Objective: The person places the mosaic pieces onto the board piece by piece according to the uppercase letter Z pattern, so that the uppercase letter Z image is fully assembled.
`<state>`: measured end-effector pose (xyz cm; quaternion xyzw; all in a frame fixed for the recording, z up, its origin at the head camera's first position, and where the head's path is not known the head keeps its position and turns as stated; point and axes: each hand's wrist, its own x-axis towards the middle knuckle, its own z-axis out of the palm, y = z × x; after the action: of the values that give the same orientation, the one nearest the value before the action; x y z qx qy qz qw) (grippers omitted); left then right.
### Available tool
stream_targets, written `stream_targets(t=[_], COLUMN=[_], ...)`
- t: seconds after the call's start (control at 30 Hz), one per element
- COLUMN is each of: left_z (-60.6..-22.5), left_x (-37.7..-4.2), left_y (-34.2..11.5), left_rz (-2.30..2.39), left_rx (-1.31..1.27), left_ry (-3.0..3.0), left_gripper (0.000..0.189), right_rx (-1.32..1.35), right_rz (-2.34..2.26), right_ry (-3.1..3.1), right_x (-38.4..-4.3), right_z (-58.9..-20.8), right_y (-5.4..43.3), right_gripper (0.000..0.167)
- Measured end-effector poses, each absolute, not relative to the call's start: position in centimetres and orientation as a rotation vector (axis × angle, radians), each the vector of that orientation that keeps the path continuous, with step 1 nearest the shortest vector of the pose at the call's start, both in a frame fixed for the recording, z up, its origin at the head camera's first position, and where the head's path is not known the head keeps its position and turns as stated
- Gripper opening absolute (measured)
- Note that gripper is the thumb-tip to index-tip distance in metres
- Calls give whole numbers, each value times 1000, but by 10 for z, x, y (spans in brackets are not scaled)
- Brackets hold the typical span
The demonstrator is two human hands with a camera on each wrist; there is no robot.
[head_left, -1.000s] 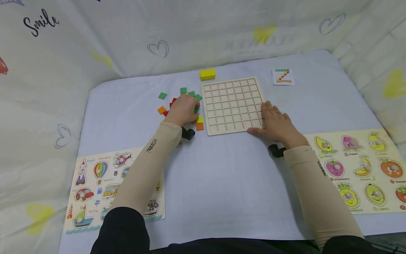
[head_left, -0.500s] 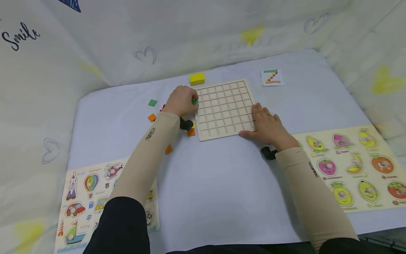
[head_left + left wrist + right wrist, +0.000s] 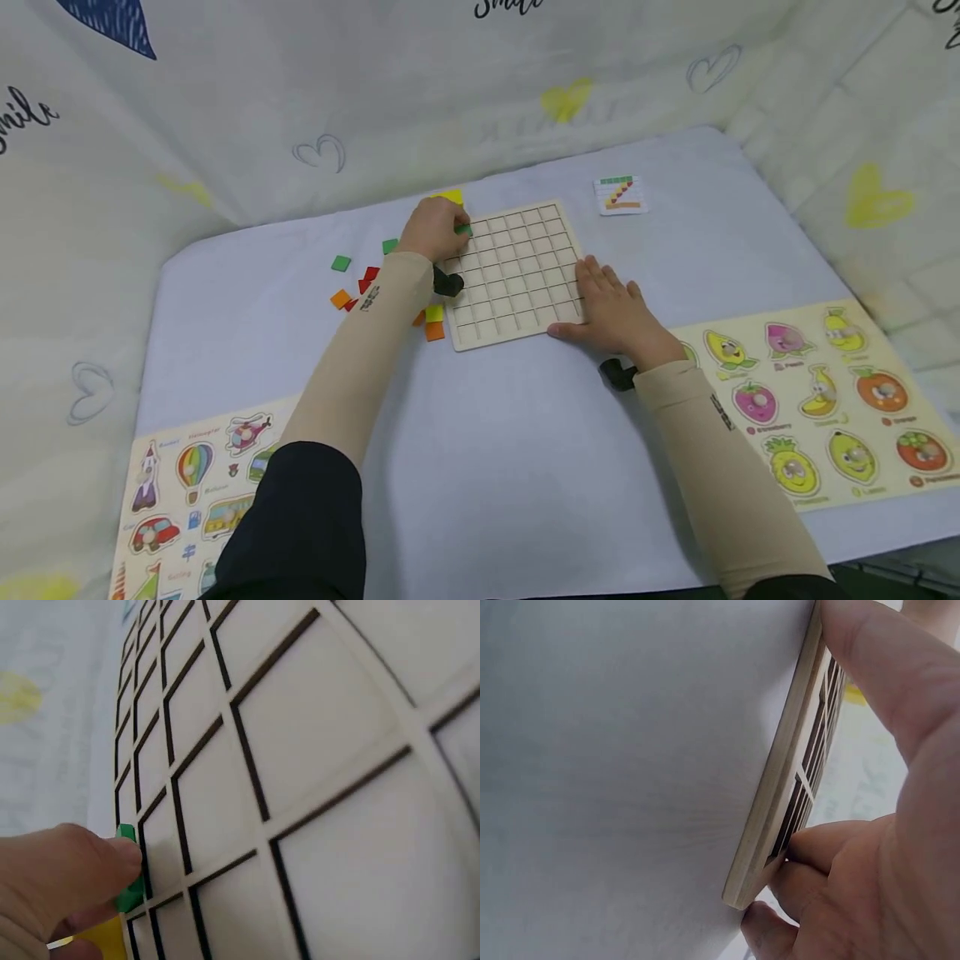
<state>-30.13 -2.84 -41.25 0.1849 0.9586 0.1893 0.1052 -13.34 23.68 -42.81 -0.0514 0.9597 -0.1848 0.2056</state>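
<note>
Left hand [image 3: 437, 229] has brought a pinched green square tile [image 3: 133, 894] to pale wooden grid board [image 3: 517, 277] at ten o'clock; right hand [image 3: 617, 318] rests unclenched at four.

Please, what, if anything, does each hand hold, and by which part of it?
The left hand pinches a green tile at its middle, both ends showing. The right hand only rests against the grid board, around its near right corner.

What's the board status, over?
Left hand pinching green tile at far-left corner of grid board. Right hand on its right edge. No other tile seen on it. No obstruction seen.
</note>
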Motion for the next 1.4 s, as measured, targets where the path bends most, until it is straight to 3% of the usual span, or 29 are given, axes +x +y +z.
stream_targets(t=[0.77,1.4], left_z=[-393,-403], left_x=[-293,-281], left_y=[-68,-80], left_rz=[455,400], left_rx=[383,395], left_ry=[2815,2793], left_gripper=[35,42], right_rx=[-175,-172], right_rz=[-507,-545], right_ry=[2668,2646], right_x=[-145,-145], right_z=[-424,-419], right_y=[246,248], right_gripper=[116,117])
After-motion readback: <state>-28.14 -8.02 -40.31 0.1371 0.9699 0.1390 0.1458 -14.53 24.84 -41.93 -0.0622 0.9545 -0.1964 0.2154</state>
